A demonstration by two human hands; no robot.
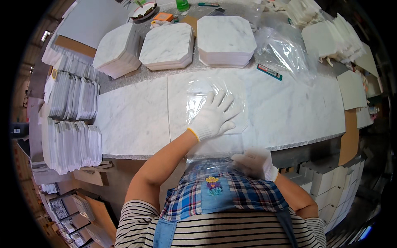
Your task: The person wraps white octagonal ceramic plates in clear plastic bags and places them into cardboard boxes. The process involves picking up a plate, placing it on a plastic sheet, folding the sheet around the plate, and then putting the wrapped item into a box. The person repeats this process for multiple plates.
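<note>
My left hand, in a white knit glove with a yellow cuff, lies flat with its fingers spread. It presses on a clear plastic bag on the marble tabletop. Faint cut-corner edges under the film look like a white tile, though the marble behind makes this hard to tell. The bag's near end hangs over the table's front edge towards my apron. Close to that end, in front of my apron, is my gloved right hand; motion smears its fingers, so whether it grips the film cannot be told.
Three stacks of cut-corner marble tiles stand along the back. Loose plastic bags and a small green case lie at the back right. Rows of upright tiles line the left; more pale tiles lean at the far right.
</note>
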